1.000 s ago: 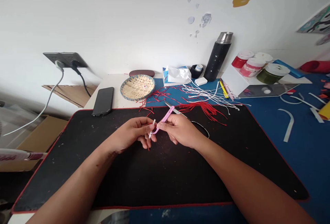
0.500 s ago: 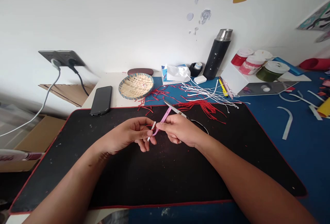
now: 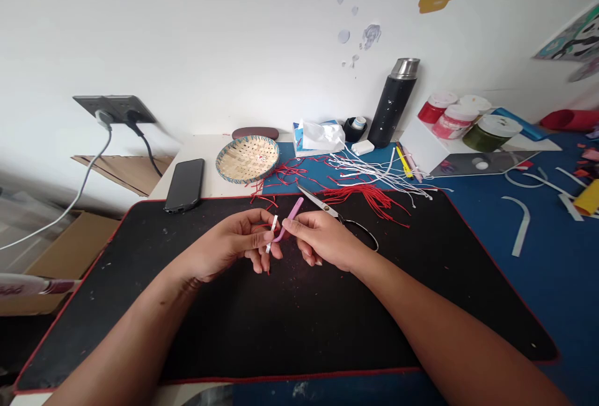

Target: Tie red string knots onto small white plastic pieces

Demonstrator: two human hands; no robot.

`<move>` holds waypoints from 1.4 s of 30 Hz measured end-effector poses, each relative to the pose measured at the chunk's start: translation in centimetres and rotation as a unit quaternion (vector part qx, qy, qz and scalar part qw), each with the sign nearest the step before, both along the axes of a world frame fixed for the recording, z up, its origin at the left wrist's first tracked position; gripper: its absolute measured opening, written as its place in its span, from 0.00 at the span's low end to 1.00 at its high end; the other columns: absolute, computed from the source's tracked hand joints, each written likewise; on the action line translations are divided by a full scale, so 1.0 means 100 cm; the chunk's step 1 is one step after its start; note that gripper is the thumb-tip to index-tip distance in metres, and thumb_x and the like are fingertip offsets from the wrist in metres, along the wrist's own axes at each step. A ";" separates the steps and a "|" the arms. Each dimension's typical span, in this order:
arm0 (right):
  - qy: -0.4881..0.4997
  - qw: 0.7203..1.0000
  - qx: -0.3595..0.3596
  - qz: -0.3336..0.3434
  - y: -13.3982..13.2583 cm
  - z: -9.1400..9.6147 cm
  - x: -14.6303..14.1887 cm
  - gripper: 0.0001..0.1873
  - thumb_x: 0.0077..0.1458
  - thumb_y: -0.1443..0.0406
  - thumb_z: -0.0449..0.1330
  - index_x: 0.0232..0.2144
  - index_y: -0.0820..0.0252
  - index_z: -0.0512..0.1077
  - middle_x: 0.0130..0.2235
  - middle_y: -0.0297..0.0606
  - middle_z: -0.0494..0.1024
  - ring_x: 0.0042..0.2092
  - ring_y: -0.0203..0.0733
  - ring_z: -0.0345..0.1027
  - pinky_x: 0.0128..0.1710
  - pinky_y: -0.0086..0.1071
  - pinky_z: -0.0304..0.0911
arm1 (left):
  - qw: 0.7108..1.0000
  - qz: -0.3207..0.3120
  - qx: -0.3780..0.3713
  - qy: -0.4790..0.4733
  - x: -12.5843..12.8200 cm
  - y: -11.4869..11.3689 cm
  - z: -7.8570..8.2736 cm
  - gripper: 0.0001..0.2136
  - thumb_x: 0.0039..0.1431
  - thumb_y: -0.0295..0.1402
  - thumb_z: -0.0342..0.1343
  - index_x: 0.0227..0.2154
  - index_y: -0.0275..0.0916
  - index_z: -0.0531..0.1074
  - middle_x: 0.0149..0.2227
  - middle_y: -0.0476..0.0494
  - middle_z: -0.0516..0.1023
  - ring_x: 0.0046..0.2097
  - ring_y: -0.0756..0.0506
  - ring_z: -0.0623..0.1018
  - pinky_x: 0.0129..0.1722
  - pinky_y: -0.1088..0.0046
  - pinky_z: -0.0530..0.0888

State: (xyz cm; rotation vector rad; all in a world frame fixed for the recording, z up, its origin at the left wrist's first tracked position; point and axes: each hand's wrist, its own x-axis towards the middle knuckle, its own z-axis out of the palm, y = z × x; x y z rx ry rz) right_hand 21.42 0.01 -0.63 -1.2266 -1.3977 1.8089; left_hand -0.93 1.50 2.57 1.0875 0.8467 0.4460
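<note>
My left hand (image 3: 250, 241) pinches a short white strip (image 3: 271, 234) upright between thumb and fingers. Some thin red cord (image 3: 262, 226) shows among those fingers, partly hidden by them. My right hand (image 3: 322, 236) is closed with thumb and forefinger on a flat pink-purple strip (image 3: 292, 211), whose lower end curves towards the white strip. Whether the two strips touch, I cannot tell. Just beyond my right hand lie metal scissors (image 3: 322, 204) on the black mat (image 3: 299, 325), one blade and a handle loop in sight.
Red cords (image 3: 369, 197) and white cords (image 3: 388, 172) lie at the mat's back edge. Behind are a woven basket (image 3: 246, 156), a tissue box (image 3: 318, 138) and a black flask (image 3: 394, 103). A phone (image 3: 185, 184) rests at left; paint jars (image 3: 453, 120) stand at right.
Both hands have shifted slightly left, and the pink-purple strip has moved left and down with my right hand. More of the scissors' handle shows. The view has tilted slightly.
</note>
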 end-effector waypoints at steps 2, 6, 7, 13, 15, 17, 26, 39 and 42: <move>-0.036 0.998 0.055 -0.022 0.000 0.001 0.000 0.21 0.69 0.49 0.57 0.33 0.59 0.72 0.17 0.25 0.67 0.17 0.32 0.62 0.17 0.25 0.55 | 1.000 0.020 -0.007 -0.014 -0.001 0.001 -0.001 0.16 0.60 0.40 0.70 0.41 0.37 0.72 0.32 0.38 0.85 0.26 0.46 0.82 0.25 0.76 0.78; -0.136 0.962 0.228 -0.063 -0.001 0.005 0.000 0.13 0.70 0.56 0.58 0.40 0.58 0.78 0.22 0.29 0.75 0.21 0.33 0.67 0.25 0.27 0.59 | 0.998 0.052 -0.021 -0.038 -0.004 0.003 -0.003 0.15 0.59 0.37 0.70 0.41 0.37 0.73 0.32 0.40 0.85 0.25 0.48 0.82 0.25 0.78 0.78; -0.155 0.949 0.267 -0.063 -0.002 0.005 -0.001 0.11 0.70 0.58 0.59 0.42 0.57 0.78 0.26 0.30 0.78 0.24 0.33 0.69 0.27 0.27 0.60 | 0.997 0.054 -0.023 -0.044 -0.004 0.003 -0.004 0.14 0.60 0.37 0.70 0.41 0.37 0.73 0.32 0.40 0.85 0.25 0.48 0.82 0.25 0.78 0.78; -0.236 0.894 0.379 -0.037 -0.010 0.006 -0.006 0.14 0.66 0.63 0.64 0.53 0.52 0.77 0.32 0.30 0.83 0.30 0.37 0.74 0.33 0.29 0.61 | 0.994 0.063 -0.039 -0.077 -0.005 0.003 -0.001 0.13 0.60 0.35 0.70 0.41 0.36 0.74 0.31 0.41 0.84 0.25 0.49 0.81 0.24 0.80 0.77; -0.237 0.885 0.397 -0.047 -0.011 0.005 -0.006 0.15 0.65 0.63 0.64 0.54 0.52 0.76 0.32 0.31 0.83 0.31 0.37 0.75 0.34 0.30 0.62 | 0.993 0.066 -0.048 -0.082 -0.006 0.002 0.001 0.13 0.59 0.35 0.71 0.41 0.36 0.74 0.30 0.41 0.84 0.25 0.49 0.80 0.23 0.81 0.77; -0.230 0.881 0.410 -0.057 -0.012 0.005 -0.006 0.15 0.66 0.63 0.64 0.54 0.53 0.76 0.33 0.32 0.84 0.32 0.38 0.76 0.34 0.30 0.62 | 0.992 0.068 -0.060 -0.088 -0.006 0.001 0.003 0.13 0.59 0.35 0.71 0.41 0.36 0.74 0.30 0.41 0.84 0.24 0.50 0.80 0.22 0.82 0.75; -0.192 0.866 0.462 -0.028 -0.013 0.006 -0.005 0.09 0.72 0.62 0.58 0.46 0.53 0.79 0.43 0.37 0.87 0.41 0.41 0.81 0.40 0.30 0.67 | 0.984 0.074 -0.093 -0.133 -0.005 -0.002 0.005 0.12 0.59 0.32 0.71 0.41 0.37 0.74 0.28 0.43 0.83 0.22 0.50 0.79 0.19 0.83 0.71; -0.152 0.932 0.328 -0.015 -0.017 0.013 -0.011 0.10 0.69 0.63 0.58 0.37 0.58 0.79 0.30 0.34 0.82 0.28 0.36 0.73 0.29 0.28 0.60 | 0.986 0.112 -0.036 -0.122 0.001 -0.003 0.006 0.14 0.59 0.37 0.71 0.41 0.36 0.73 0.30 0.42 0.84 0.26 0.48 0.81 0.23 0.79 0.77; -0.107 0.964 0.243 -0.004 -0.018 0.014 -0.012 0.11 0.69 0.62 0.58 0.38 0.59 0.78 0.26 0.31 0.78 0.22 0.32 0.67 0.23 0.26 0.57 | 0.987 0.114 -0.023 -0.115 0.001 -0.003 0.005 0.15 0.59 0.38 0.71 0.41 0.37 0.73 0.30 0.42 0.84 0.25 0.48 0.80 0.23 0.79 0.76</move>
